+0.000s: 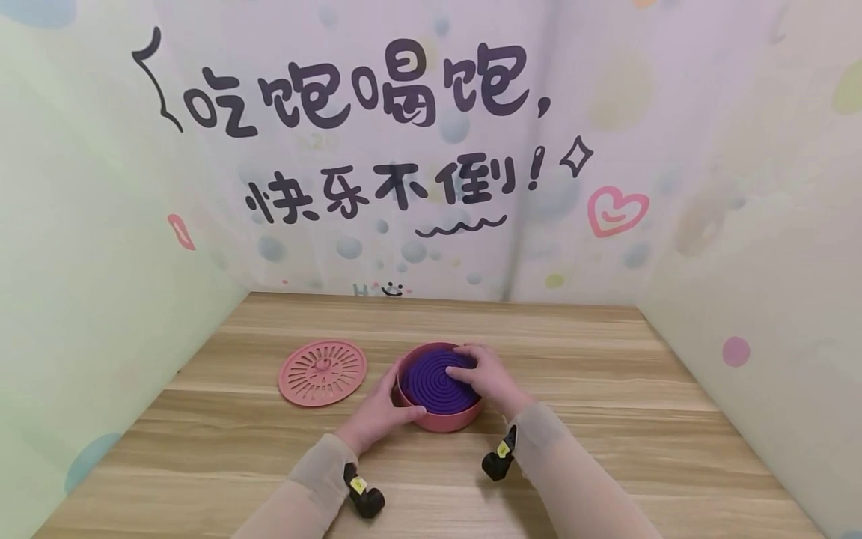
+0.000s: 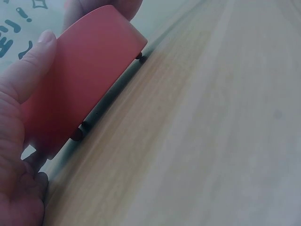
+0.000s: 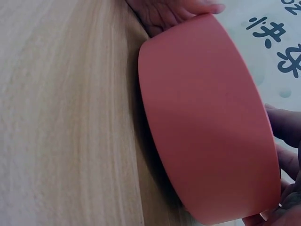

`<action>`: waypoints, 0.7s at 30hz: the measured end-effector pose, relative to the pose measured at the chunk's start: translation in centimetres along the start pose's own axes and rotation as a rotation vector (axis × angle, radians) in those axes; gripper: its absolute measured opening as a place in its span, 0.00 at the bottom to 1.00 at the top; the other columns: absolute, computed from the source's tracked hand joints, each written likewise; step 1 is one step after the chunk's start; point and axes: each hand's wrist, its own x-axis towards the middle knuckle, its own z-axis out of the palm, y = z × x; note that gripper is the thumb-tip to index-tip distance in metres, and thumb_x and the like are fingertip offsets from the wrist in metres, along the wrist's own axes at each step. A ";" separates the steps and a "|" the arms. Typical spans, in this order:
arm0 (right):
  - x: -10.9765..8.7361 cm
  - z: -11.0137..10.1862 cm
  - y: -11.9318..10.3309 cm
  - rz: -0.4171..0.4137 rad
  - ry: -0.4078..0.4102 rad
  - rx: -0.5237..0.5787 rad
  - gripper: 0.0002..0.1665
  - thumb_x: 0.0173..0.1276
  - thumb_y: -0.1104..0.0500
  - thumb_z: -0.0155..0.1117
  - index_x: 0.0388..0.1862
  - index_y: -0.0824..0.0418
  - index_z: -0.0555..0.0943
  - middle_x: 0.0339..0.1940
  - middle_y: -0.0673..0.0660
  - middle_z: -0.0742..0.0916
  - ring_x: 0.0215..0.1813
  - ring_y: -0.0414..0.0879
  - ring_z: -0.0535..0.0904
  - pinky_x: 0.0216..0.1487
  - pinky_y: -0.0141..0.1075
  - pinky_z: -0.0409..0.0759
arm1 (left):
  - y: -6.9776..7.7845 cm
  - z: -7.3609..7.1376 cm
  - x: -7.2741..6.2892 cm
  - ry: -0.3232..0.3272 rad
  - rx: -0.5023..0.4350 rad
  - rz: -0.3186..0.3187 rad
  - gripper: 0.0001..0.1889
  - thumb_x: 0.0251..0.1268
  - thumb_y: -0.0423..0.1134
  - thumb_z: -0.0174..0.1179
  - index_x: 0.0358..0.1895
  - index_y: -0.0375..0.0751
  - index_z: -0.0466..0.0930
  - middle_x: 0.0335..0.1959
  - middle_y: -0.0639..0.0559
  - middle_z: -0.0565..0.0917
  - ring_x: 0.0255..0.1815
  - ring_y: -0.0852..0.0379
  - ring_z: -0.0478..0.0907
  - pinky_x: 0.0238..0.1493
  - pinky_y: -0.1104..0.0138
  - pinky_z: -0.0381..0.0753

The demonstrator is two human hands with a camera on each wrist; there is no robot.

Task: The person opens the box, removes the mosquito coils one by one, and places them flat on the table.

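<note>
Purple coil [image 1: 431, 385] already in the pink bowl [image 1: 447, 424] my left hand [image 1: 378, 412] grips, my right hand [image 1: 491, 376] touches it, grip unclear, the nine-o'clock lid [image 1: 322, 373] seemingly left to fit.

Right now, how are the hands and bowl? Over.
Left hand holds pink bowl; right hand at its right side. Purple coil inside. Slotted lid at left, not in the way.

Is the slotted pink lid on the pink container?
No, the slotted pink lid lies apart on the wooden table, to the left of the pink container.
</note>
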 end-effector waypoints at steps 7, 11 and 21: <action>-0.1 -0.1 -0.1 0.047 -0.018 0.091 0.29 0.64 0.53 0.68 0.63 0.60 0.75 0.70 0.61 0.69 0.71 0.59 0.61 0.70 0.55 0.59 | 0.1 0.1 0.0 0.010 -0.009 0.010 0.55 0.50 0.44 0.74 0.77 0.44 0.45 0.74 0.43 0.58 0.73 0.46 0.56 0.72 0.48 0.52; -0.3 -0.2 -0.4 0.051 -0.014 0.126 0.27 0.65 0.54 0.67 0.62 0.60 0.75 0.69 0.62 0.70 0.69 0.57 0.65 0.68 0.54 0.63 | 0.0 0.0 0.1 0.005 0.000 0.018 0.55 0.50 0.46 0.74 0.77 0.45 0.46 0.74 0.44 0.58 0.73 0.47 0.56 0.72 0.48 0.52; -0.3 -0.3 -1.0 -0.003 0.043 0.095 0.22 0.64 0.57 0.68 0.57 0.60 0.79 0.57 0.58 0.81 0.57 0.52 0.75 0.62 0.48 0.72 | 0.0 -0.1 0.0 -0.003 0.009 0.001 0.58 0.49 0.50 0.74 0.77 0.42 0.43 0.75 0.43 0.56 0.74 0.45 0.53 0.72 0.47 0.50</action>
